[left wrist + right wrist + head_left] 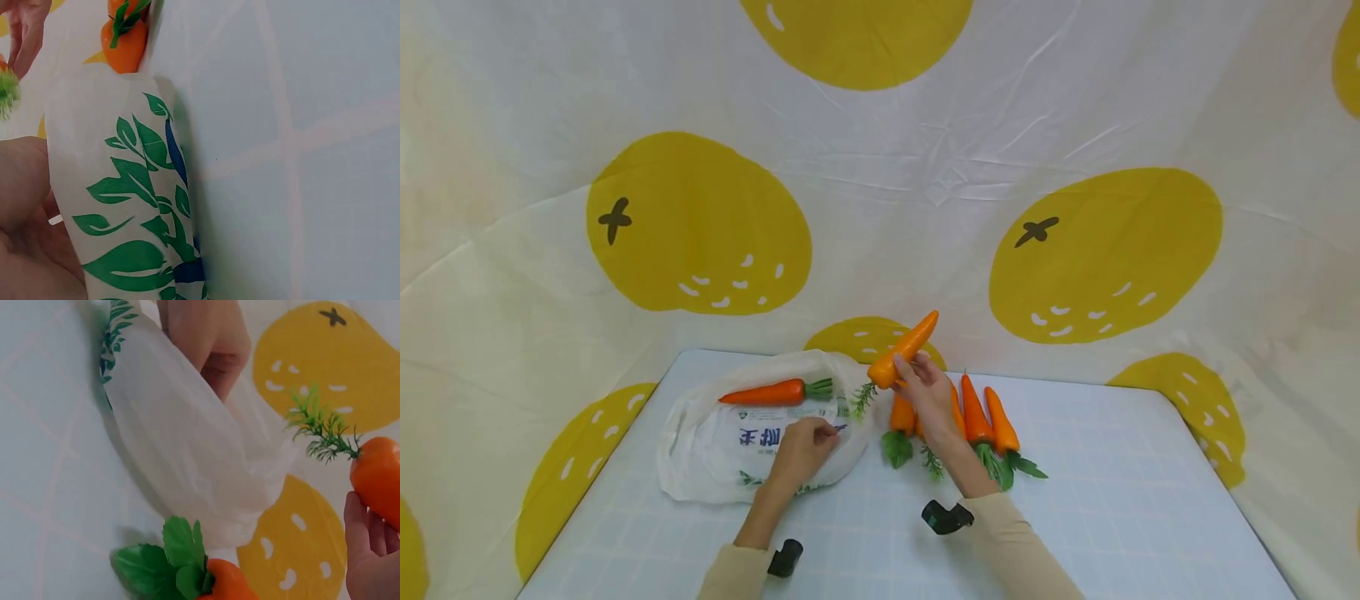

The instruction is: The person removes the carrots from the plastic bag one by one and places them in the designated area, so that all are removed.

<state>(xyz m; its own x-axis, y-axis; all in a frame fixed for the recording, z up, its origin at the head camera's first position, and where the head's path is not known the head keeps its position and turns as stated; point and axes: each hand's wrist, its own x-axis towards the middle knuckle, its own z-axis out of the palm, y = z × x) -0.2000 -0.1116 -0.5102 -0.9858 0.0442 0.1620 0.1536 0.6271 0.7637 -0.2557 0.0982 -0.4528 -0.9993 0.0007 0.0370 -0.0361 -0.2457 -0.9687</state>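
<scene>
My right hand (928, 398) grips an orange toy-like carrot (904, 350) with feathery green leaves, raised above several other carrots, its tip pointing up and right. In the right wrist view, fingers wrap the carrot (380, 478) from below. On the left lies a white plastic bag (711, 446) printed with blue characters and green leaves. A redder carrot (767, 392) with a short green top rests across its upper part. My left hand (805, 450) is over the bag, fingers curled and seeming to pinch its film; the fingertips are partly hidden.
Several carrots (976, 412) with leafy tops lie right of the bag, partly behind my right forearm. The table (1120, 500) has a pale blue checked cover. Behind it hangs a white cloth (895, 217) with large yellow fruit shapes.
</scene>
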